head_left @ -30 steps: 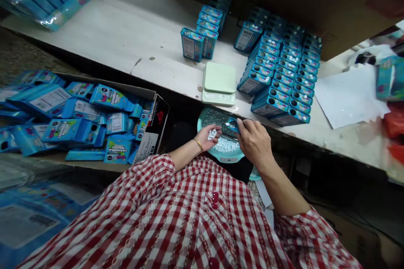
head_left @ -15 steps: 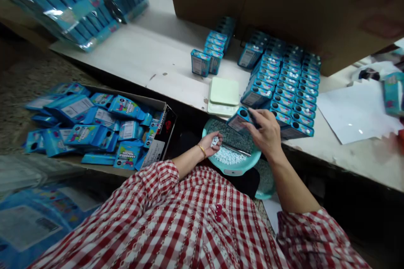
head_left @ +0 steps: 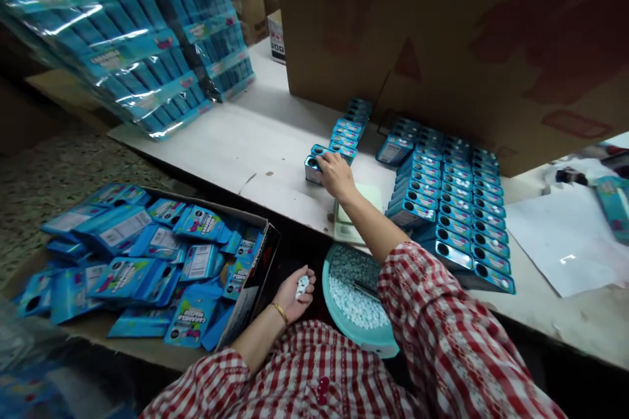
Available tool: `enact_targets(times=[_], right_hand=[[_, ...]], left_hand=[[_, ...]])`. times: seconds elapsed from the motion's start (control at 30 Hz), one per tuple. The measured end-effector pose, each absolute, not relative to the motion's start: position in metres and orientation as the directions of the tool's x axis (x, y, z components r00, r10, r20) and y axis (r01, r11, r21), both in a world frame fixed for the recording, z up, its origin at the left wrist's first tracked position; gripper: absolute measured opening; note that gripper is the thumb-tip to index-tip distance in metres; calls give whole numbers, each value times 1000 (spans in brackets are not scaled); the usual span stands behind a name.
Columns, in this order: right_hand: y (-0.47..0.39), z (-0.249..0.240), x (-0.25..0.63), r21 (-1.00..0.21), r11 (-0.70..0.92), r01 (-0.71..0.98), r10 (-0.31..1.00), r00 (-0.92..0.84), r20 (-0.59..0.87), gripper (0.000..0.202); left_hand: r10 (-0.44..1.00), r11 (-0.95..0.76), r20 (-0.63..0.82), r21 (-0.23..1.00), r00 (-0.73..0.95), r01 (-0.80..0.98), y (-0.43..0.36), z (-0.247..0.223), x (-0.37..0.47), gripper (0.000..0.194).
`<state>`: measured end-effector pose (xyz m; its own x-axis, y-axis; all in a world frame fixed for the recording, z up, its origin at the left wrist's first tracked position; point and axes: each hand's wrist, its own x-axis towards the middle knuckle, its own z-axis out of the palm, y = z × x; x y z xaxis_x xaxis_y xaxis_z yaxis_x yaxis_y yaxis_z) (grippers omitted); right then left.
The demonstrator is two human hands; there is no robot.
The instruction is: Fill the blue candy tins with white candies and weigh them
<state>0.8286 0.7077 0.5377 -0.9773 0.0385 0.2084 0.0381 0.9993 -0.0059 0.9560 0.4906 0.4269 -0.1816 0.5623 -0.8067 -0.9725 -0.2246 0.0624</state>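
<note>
My left hand [head_left: 291,298] is palm up, its fingers curled around a few small white candies [head_left: 302,286]. It hangs between the carton and the turquoise basin [head_left: 339,321], which holds many more such candies and a metal utensil [head_left: 367,291] partly hidden by my right sleeve. On the white table, my right hand [head_left: 337,175] grips a small blue candy box [head_left: 311,170] from above. That box stands upright at the front of a short row of similar blue boxes [head_left: 345,134]. My right forearm passes over a pale green kitchen scale [head_left: 368,196] and covers part of it.
An open carton [head_left: 246,308] full of blue candy boxes is at left. Upright rows of blue boxes [head_left: 447,209] stand right of the scale. Plastic-wrapped packs [head_left: 132,46] sit at the table's left end. A large cardboard box [head_left: 393,33] rises behind; white paper [head_left: 555,229] lies at right.
My right hand has carried the blue candy box from above the basin to the short row on the table. My left hand has drawn away from the basin, still holding candies. The view has shifted.
</note>
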Motion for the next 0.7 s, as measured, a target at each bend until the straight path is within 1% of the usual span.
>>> enact_targets(times=[0.03, 0.07, 0.1, 0.2, 0.27, 0.33, 0.47, 0.53, 0.7], right_hand=[[718, 538, 832, 23, 1000, 16, 10, -972, 234, 30], [733, 540, 835, 49, 999, 24, 10, -965, 264, 29], [752, 542, 839, 70, 995, 69, 45, -955, 293, 28], [821, 547, 849, 97, 928, 359, 305, -885, 351, 27], [862, 545, 852, 116, 849, 516, 453, -823, 342, 28], [887, 541, 852, 162, 815, 556, 493, -813, 312, 29], [889, 543, 853, 299, 853, 427, 376, -901, 216, 26], [874, 555, 862, 335, 872, 358, 312, -932, 184, 24], [802, 597, 910, 364, 927, 87, 28, -986, 164, 22]], left_hand=[[562, -229, -807, 60, -182, -971, 490, 426, 954, 22], [562, -231, -808, 55, -179, -971, 490, 425, 952, 22], [560, -230, -810, 48, -172, -972, 490, 425, 951, 21], [549, -225, -824, 21, -144, -974, 493, 424, 950, 22], [544, -226, -829, 6, -131, -974, 495, 424, 950, 22], [542, -225, -832, -2, -124, -974, 497, 425, 950, 23], [535, -225, -835, 9, -132, -974, 498, 426, 948, 22], [544, -226, -827, 18, -141, -974, 499, 427, 948, 21], [585, -193, -800, 18, -129, -981, 507, 433, 958, 22]])
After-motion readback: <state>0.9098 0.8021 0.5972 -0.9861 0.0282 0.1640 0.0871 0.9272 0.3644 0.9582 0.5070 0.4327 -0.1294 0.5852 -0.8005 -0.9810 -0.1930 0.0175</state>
